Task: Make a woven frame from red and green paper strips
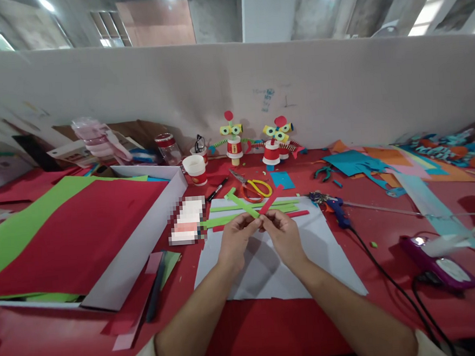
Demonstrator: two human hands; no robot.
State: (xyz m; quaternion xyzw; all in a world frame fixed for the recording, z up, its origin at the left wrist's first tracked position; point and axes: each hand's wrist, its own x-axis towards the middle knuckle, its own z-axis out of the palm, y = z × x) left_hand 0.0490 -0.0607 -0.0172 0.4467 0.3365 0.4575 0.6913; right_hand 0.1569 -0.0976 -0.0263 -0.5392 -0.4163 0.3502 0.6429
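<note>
My left hand [236, 241] and my right hand [282, 234] meet above a white sheet [269, 276]. Between their pinched fingertips, a green strip [244, 203] and a red strip [270, 200] cross in a V, their joined ends partly hidden by my fingers. The green strip leans up to the left, by my left fingers; the red one leans up to the right, by my right fingers. Behind my hands, more green strips [282, 208] and a red strip [299, 214] lie on the sheet.
Scissors [260, 188], a pen [217, 189] and two paper-cup figures [234, 145] stand or lie beyond the sheet. An open box [170, 204] with coloured paper is at left. A glue gun [338, 212] and a purple power strip [439, 267] are at right.
</note>
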